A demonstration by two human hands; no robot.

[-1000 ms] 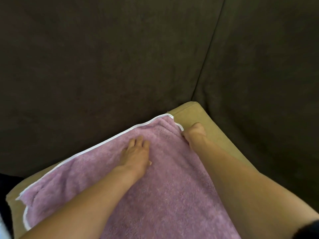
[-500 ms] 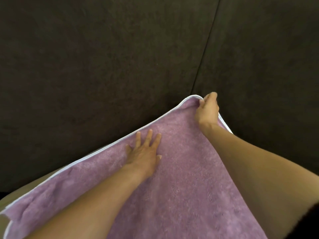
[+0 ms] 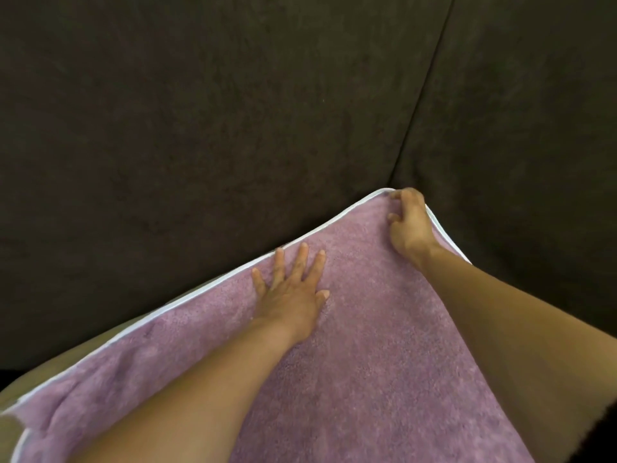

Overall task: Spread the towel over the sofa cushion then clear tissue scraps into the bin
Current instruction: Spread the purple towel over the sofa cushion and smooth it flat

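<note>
Item: lilac terry towel (image 3: 384,345) with white piped edging, lying over a tan sofa cushion (image 3: 40,375). The towel fills the lower frame from 7 o'clock round to 4 o'clock. Its far edge runs diagonally from 8 o'clock up to a corner at about 1 o'clock, where it meets the seam of the dark brown sofa back (image 3: 233,128). Only a strip of cushion shows, at 8 o'clock beyond the piping.

Left hand (image 3: 290,292): palm down and flat on the towel near frame centre, fingers spread, tips touching or just short of the white edging. It grasps nothing; it presses the cloth against the cushion.

Right hand (image 3: 409,225): at 1 o'clock, on the far right corner of the towel. Fingers are curled and pinching the corner, with the piping running just past the knuckles on the outer side. The towel corner lies under and within this grip; the rest of the cloth spreads back toward 6 o'clock beneath both forearms.

Change against one second ago: the towel corner then sat short of the cushion's far corner, leaving a broad tan wedge bare, and the right hand was closed lower, beside the edge. The corner is now drawn up to the sofa back and that wedge is covered. The left hand's fingers, then held close together, are now fanned. The cloth lies smoother, with creases remaining only at 8 o'clock.
</note>
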